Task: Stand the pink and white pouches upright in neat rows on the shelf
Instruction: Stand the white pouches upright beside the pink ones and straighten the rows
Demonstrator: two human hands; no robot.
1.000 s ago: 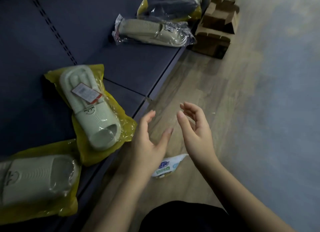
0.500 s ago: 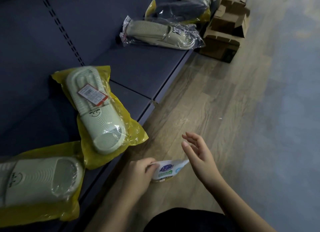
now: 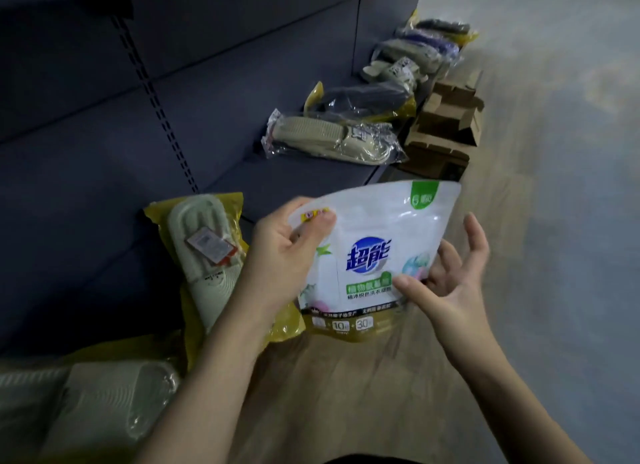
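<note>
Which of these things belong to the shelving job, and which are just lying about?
Part of the job:
- white pouch, gripped by the left hand and touched by the right hand
- dark shelf

Lying about:
- bagged slippers on the shelf
- cardboard boxes on the floor

The pouch (image 3: 374, 252) is glossy white plastic film, smooth, with light glaring off its upper half and a gold printed band along its bottom. The pale slipper (image 3: 204, 252) beside it looks matt and ribbed (foam or rubber, hard to tell), wrapped in shiny yellow plastic. The shelf (image 3: 304, 183) is dark, matt and smooth. The boxes (image 3: 446, 124) are plain brown cardboard, and the floor (image 3: 346, 394) shows wood-grain planks.
</note>
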